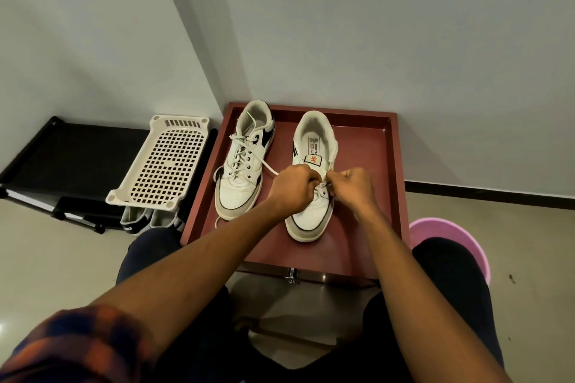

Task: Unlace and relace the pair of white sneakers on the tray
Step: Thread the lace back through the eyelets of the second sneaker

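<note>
Forearms reached up from the bottom of the frame, with a plaid sleeve point(77, 342) at the lower left and dark-trousered knees on either side. A pink tub point(441, 227) showed behind the knee at right. At centre the left hand point(292, 185) and right hand point(353, 185) met over the centre sneaker point(306, 221), both with fingers curled tight, pinching white lace point(323, 184) at its eyelets. A lace strand point(269, 167) ran from the left hand up and left across the second sneaker point(236, 193), which was laced. Both sneakers stood on the dark red tray point(367, 165), toes toward the camera. Left of the tray, a white perforated basket point(168, 162) leaned on a black rack point(77, 149), with grey shoes point(137, 221) under it.
</note>
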Demonstrator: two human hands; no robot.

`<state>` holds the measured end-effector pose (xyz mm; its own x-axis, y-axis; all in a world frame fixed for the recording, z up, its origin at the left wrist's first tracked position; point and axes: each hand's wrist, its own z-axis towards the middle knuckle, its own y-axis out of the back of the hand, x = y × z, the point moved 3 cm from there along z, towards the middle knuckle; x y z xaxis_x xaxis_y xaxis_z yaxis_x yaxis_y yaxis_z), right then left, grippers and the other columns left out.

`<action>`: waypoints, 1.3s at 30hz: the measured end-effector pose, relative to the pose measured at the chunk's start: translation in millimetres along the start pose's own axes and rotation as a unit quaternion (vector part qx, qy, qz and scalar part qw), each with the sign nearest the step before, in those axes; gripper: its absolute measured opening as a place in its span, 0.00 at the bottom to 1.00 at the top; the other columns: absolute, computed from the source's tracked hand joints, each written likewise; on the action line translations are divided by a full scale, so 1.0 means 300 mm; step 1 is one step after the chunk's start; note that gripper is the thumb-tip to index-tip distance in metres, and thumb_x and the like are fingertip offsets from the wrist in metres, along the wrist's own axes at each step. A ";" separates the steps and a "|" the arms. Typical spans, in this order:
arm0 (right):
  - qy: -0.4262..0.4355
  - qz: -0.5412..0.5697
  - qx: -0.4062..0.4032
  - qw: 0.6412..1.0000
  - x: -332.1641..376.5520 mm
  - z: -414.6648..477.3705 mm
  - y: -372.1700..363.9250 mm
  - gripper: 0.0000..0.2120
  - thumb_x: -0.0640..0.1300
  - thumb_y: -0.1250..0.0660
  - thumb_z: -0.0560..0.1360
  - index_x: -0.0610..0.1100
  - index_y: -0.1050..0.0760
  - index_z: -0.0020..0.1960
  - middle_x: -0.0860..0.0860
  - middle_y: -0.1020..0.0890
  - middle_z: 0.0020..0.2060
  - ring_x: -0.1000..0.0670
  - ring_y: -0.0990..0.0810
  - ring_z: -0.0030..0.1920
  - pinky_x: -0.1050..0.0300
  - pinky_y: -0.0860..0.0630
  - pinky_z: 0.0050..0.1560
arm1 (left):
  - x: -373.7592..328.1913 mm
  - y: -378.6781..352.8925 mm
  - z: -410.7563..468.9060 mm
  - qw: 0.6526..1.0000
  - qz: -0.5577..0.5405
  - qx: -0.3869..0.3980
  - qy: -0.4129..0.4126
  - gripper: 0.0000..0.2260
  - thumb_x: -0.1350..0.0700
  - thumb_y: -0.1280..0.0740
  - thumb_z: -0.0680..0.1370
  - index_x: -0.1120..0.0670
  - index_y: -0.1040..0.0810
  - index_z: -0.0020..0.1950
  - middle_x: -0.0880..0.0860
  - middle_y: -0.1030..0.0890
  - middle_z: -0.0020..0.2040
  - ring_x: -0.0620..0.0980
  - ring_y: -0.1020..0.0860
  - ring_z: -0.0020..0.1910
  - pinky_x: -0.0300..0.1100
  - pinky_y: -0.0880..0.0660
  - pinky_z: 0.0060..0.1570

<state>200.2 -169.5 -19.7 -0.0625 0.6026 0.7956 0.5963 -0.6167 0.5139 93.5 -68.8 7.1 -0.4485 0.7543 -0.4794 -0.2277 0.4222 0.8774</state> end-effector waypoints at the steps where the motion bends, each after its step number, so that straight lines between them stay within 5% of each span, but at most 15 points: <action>1: 0.000 0.000 -0.003 1.000 -0.002 0.003 0.001 0.25 0.60 0.36 0.62 0.37 0.20 0.33 0.42 0.17 0.29 0.37 0.16 0.35 0.43 0.18 0.38 | 0.001 0.001 0.002 1.000 0.003 0.004 -0.003 0.10 0.57 0.36 0.78 0.52 0.15 0.53 0.52 0.16 0.52 0.55 0.20 0.52 0.47 0.24 0.48; 11: -0.012 0.010 0.004 1.000 -0.009 0.012 0.004 0.22 0.57 0.33 0.69 0.37 0.20 0.34 0.42 0.16 0.31 0.48 0.26 0.28 0.54 0.28 0.35 | -0.001 -0.003 0.025 0.998 0.035 0.022 -0.043 0.10 0.58 0.35 0.78 0.52 0.15 0.54 0.53 0.16 0.51 0.57 0.20 0.51 0.49 0.23 0.48; 18: -0.016 0.046 0.044 0.998 -0.041 0.032 -0.004 0.23 0.62 0.31 0.62 0.40 0.17 0.35 0.44 0.15 0.31 0.46 0.19 0.32 0.42 0.18 0.41 | 0.024 0.003 0.043 0.998 -0.049 0.027 -0.006 0.06 0.58 0.29 0.75 0.53 0.13 0.50 0.50 0.13 0.47 0.50 0.17 0.47 0.40 0.25 0.49; 23: -0.026 0.137 0.117 0.983 -0.062 0.020 0.036 0.06 0.44 0.23 0.74 0.42 0.15 0.41 0.45 0.13 0.37 0.54 0.19 0.33 0.63 0.23 0.35 | 0.031 0.003 0.041 0.995 -0.096 0.033 0.020 0.05 0.59 0.30 0.75 0.51 0.18 0.49 0.46 0.15 0.39 0.44 0.19 0.39 0.41 0.25 0.44; 27: 0.009 0.144 0.131 0.981 -0.072 0.016 0.041 0.04 0.36 0.22 0.72 0.43 0.14 0.44 0.42 0.13 0.41 0.49 0.17 0.38 0.54 0.18 0.45 | 0.027 0.002 0.031 0.990 -0.131 0.046 0.038 0.09 0.61 0.32 0.75 0.52 0.30 0.50 0.48 0.16 0.37 0.48 0.18 0.38 0.44 0.25 0.44; 35: 0.063 0.082 0.111 0.988 -0.067 0.000 0.027 0.07 0.37 0.25 0.75 0.47 0.15 0.41 0.49 0.14 0.34 0.53 0.20 0.34 0.53 0.22 0.44 | -0.003 0.028 0.056 0.994 -0.081 0.047 0.053 0.05 0.52 0.31 0.76 0.50 0.23 0.50 0.46 0.16 0.39 0.48 0.18 0.43 0.48 0.22 0.49; 39: 0.069 0.045 0.069 0.994 -0.082 0.032 0.063 0.09 0.39 0.27 0.73 0.51 0.15 0.38 0.51 0.13 0.35 0.53 0.20 0.35 0.53 0.23 0.44 | -0.041 0.070 0.110 0.993 -0.058 -0.026 0.101 0.16 0.47 0.26 0.73 0.52 0.24 0.56 0.52 0.16 0.45 0.54 0.19 0.49 0.49 0.23 0.51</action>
<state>220.7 -190.9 -32.6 -0.1074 0.4662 0.8781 0.7078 -0.5844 0.3969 122.7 -52.6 30.7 -0.5795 0.5839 -0.5685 -0.3293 0.4703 0.8187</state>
